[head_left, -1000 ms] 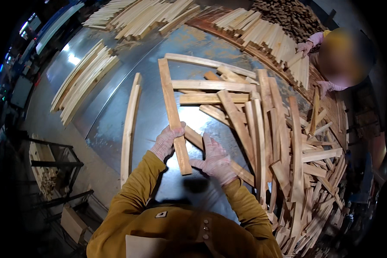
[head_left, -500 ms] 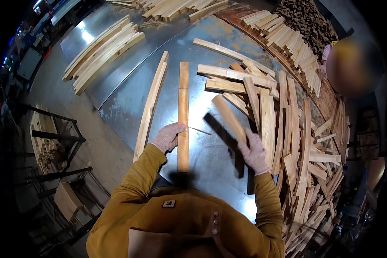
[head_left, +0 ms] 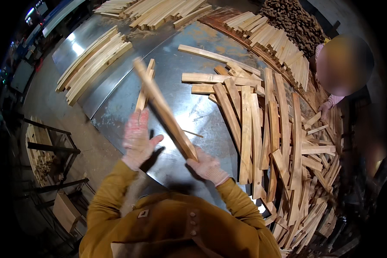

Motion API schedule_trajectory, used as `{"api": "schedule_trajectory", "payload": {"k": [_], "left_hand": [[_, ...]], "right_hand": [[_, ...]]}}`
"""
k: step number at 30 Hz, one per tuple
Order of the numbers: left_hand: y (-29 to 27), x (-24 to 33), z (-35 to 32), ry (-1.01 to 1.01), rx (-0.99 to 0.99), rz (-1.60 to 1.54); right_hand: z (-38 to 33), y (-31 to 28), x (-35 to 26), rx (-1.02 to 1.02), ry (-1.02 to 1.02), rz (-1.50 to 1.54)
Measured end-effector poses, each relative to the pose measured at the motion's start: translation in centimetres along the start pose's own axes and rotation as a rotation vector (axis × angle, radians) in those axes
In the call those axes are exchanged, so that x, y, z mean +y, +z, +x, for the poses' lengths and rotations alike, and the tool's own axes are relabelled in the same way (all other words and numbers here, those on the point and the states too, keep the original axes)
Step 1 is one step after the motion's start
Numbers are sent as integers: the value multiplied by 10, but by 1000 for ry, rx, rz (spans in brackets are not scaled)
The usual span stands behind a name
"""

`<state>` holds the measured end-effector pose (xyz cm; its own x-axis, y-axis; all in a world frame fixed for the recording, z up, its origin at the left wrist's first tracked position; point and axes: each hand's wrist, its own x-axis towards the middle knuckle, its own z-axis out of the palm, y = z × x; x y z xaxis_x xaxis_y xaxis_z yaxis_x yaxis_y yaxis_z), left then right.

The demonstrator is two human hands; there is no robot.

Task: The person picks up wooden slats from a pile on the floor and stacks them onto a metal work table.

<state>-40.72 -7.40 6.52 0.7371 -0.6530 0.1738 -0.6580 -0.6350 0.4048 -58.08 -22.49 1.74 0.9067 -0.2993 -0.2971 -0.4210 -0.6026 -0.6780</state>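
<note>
Wood strip [head_left: 164, 109], one, gripped near its lower end by the right hand [head_left: 206, 165], slanting over the tabletop [head_left: 163, 56] up toward the left edge, blurred along its upper part. Right fingers clamped on that strip. Left hand [head_left: 136, 139] holding nothing visible, fingers stretched forward, thumb apart from them, by the tabletop's left edge. Just ahead of those fingertips, two overlapping strips [head_left: 143, 98], partly hidden by hand and held strip; cannot tell whether touching the hand. One thin sliver [head_left: 192, 133] flat on the tabletop, just right of the held strip. Farther along the left edge, one bundle [head_left: 96, 64] of side-by-side strips, several, packed too tightly for an exact count. Along the right edge, one large heap [head_left: 246, 133], dozens of strips, too tangled to count; toward its far end, three crosswise strips [head_left: 219, 60], one behind another. Toward the far right corner, one row [head_left: 279, 43] of pale strips and one co-worker's hand [head_left: 326, 107].
</note>
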Motion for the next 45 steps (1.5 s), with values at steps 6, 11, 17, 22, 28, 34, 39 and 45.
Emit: {"api": "schedule_trajectory", "payload": {"k": [6, 11, 17, 22, 28, 34, 39, 45], "left_hand": [[-70, -43, 57, 165, -864, 645], [-99, -166, 122, -14, -442, 515], [-102, -343, 218, -282, -202, 649], [-99, -396, 283, -551, -294, 566], [-89, -459, 304, -654, -136, 637], [-48, -374, 253, -114, 312, 187], [20, -166, 76, -171, -852, -1136], [55, -36, -5, -357, -1462, -1949]], "right_hand": [[30, -50, 7, 474, -622, -218], [14, -18, 154, 901, 553, -520], [17, -29, 124, 729, 918, -762], [47, -34, 84, 440, 1381, -696], [24, 20, 61, 701, 756, -448], [54, -10, -38, 484, 435, 294], [99, -35, -42, 212, 102, 1670], [101, -6, 16, 344, 364, 1447]]}}
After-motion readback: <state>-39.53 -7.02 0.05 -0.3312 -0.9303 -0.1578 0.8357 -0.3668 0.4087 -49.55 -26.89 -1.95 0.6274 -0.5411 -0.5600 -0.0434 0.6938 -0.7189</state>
